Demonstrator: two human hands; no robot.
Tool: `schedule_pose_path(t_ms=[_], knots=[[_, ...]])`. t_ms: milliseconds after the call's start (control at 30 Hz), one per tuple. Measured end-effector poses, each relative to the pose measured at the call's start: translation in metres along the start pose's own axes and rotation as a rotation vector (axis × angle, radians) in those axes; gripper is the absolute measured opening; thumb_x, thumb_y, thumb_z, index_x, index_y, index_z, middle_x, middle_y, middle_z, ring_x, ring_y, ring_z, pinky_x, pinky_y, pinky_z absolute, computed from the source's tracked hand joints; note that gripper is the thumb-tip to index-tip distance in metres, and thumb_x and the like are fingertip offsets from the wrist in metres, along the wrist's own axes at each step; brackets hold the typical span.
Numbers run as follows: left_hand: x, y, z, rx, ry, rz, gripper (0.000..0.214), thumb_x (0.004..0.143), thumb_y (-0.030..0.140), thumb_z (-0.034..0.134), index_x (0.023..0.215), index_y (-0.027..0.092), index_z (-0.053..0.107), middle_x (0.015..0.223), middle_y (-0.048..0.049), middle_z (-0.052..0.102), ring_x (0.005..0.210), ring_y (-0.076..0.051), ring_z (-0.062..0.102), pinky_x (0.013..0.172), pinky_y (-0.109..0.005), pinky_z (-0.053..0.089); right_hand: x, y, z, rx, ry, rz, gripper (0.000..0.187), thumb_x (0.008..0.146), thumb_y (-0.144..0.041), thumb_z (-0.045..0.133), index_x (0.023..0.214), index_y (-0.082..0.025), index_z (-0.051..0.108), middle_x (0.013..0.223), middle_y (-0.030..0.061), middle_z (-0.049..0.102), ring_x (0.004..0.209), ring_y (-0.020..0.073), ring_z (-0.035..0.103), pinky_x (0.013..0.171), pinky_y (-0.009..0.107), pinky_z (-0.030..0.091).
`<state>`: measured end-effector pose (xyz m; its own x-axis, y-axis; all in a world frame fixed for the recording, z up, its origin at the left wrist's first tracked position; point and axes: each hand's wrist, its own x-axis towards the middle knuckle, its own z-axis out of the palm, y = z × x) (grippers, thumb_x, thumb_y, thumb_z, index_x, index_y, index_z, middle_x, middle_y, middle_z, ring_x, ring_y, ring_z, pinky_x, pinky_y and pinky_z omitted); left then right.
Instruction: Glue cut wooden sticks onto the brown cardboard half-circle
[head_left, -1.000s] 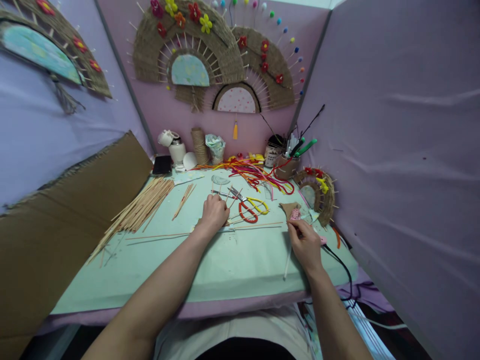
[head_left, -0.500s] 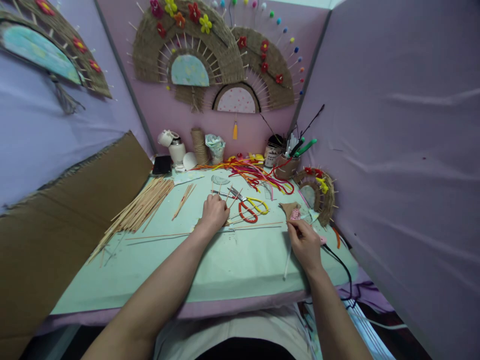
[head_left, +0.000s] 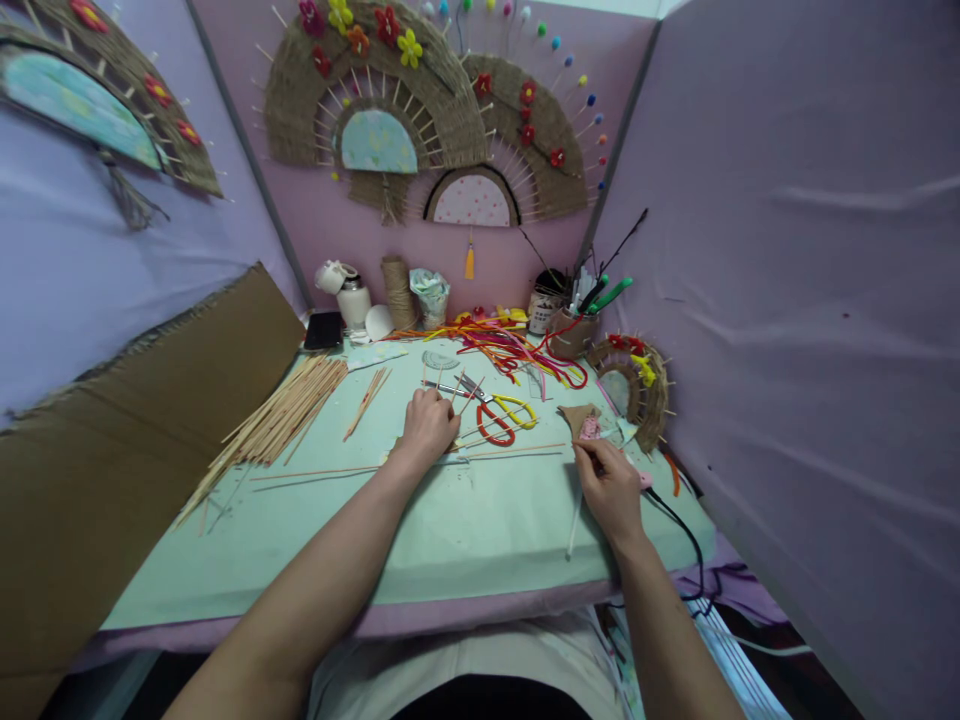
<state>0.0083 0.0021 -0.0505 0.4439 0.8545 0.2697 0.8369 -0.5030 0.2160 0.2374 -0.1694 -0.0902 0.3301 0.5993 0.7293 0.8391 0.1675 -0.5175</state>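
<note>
My left hand (head_left: 427,425) is closed, knuckles up, on thin wooden sticks (head_left: 457,390) that fan out from a small brown piece lying on the pale green table (head_left: 450,540). Just right of it lie scissors (head_left: 499,412) with red and yellow handles. My right hand (head_left: 611,487) is closed round a pink glue gun (head_left: 592,429), whose black cord (head_left: 686,540) runs off the table's right edge; a white glue stick (head_left: 574,525) pokes out below the hand. A long thin stick (head_left: 517,452) lies between the two hands.
A bundle of bamboo sticks (head_left: 274,420) lies at the left beside a leaning cardboard sheet (head_left: 135,430). Coloured pipe cleaners (head_left: 517,350), a pen cup (head_left: 574,330), twine (head_left: 397,290) and a small woven fan (head_left: 637,390) crowd the back and right. Woven fans (head_left: 375,90) hang on the wall.
</note>
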Motion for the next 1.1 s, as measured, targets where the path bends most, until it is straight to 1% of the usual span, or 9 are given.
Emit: schedule_pose_path(t_ms=[133,300,400,467,600,667,767,933,1100], knots=[[0.001,-0.003,-0.002,-0.063,0.067,-0.004,0.019,0.085,0.027,0.058,0.078,0.017,0.074,0.097,-0.0121,0.063,0.102,-0.030,0.051,0.087,-0.041,0.044,0.000,0.001,0.000,0.000,-0.005,-0.001,0.013,0.092,-0.023,0.055,0.090,-0.019,0.067,0.083,0.0049,0.069,0.076,0.0187,0.064,0.071,0.031,0.049],[0.005,-0.020,-0.013,-0.185,0.329,-0.057,0.019,0.088,0.027,0.055,0.086,0.018,0.072,0.097,-0.0108,0.061,0.102,-0.028,0.051,0.090,-0.042,0.043,0.000,0.000,-0.001,0.005,0.007,-0.001,0.012,0.091,-0.023,0.055,0.090,-0.019,0.067,0.083,0.0050,0.069,0.075,0.0184,0.064,0.070,0.030,0.049],[0.006,-0.026,-0.017,-0.230,0.394,-0.049,0.018,0.089,0.026,0.055,0.088,0.019,0.071,0.095,-0.0097,0.060,0.102,-0.027,0.052,0.092,-0.042,0.043,-0.001,0.000,-0.001,0.003,0.002,0.008,0.013,0.092,-0.024,0.055,0.090,-0.019,0.067,0.083,0.0051,0.069,0.076,0.0186,0.064,0.069,0.030,0.049],[0.004,-0.022,-0.015,-0.248,0.335,-0.011,0.016,0.088,0.026,0.057,0.085,0.019,0.071,0.095,-0.0086,0.061,0.102,-0.026,0.052,0.092,-0.041,0.043,0.000,0.000,0.000,-0.002,0.001,0.012,0.013,0.092,-0.024,0.055,0.090,-0.020,0.067,0.083,0.0051,0.069,0.076,0.0187,0.064,0.070,0.031,0.049],[-0.001,-0.002,-0.010,-0.197,0.097,0.071,0.012,0.083,0.027,0.065,0.077,0.020,0.073,0.097,-0.0083,0.061,0.103,-0.026,0.051,0.091,-0.040,0.043,0.001,-0.001,-0.001,0.002,-0.005,0.019,0.014,0.092,-0.025,0.054,0.089,-0.020,0.067,0.083,0.0053,0.070,0.076,0.0189,0.064,0.071,0.031,0.050],[-0.003,0.008,-0.009,-0.131,0.002,0.089,0.013,0.082,0.028,0.065,0.078,0.021,0.075,0.100,-0.0090,0.061,0.104,-0.027,0.050,0.089,-0.040,0.043,0.002,-0.001,-0.001,0.007,-0.008,0.029,0.014,0.091,-0.026,0.054,0.089,-0.020,0.067,0.084,0.0056,0.070,0.076,0.0192,0.064,0.071,0.032,0.050],[-0.004,0.017,-0.011,-0.036,-0.090,0.107,0.016,0.084,0.028,0.061,0.081,0.020,0.076,0.105,-0.0106,0.060,0.107,-0.029,0.048,0.088,-0.041,0.043,0.002,-0.001,-0.002,0.020,-0.006,0.038,0.015,0.091,-0.026,0.054,0.089,-0.020,0.067,0.084,0.0061,0.070,0.077,0.0198,0.065,0.071,0.032,0.051],[-0.005,0.022,-0.014,0.058,-0.165,0.137,0.020,0.085,0.025,0.057,0.086,0.018,0.076,0.107,-0.0124,0.060,0.109,-0.030,0.046,0.089,-0.043,0.041,0.002,-0.003,-0.002,0.024,-0.012,0.066,0.016,0.091,-0.028,0.054,0.089,-0.021,0.067,0.083,0.0062,0.070,0.076,0.0204,0.064,0.070,0.033,0.051],[-0.004,0.022,-0.013,0.035,-0.134,0.146,0.022,0.087,0.025,0.055,0.086,0.018,0.075,0.107,-0.0125,0.061,0.108,-0.030,0.047,0.091,-0.042,0.041,0.002,-0.003,-0.002,0.023,-0.006,0.061,0.016,0.091,-0.027,0.054,0.088,-0.020,0.067,0.082,0.0057,0.069,0.075,0.0196,0.064,0.069,0.032,0.050]])
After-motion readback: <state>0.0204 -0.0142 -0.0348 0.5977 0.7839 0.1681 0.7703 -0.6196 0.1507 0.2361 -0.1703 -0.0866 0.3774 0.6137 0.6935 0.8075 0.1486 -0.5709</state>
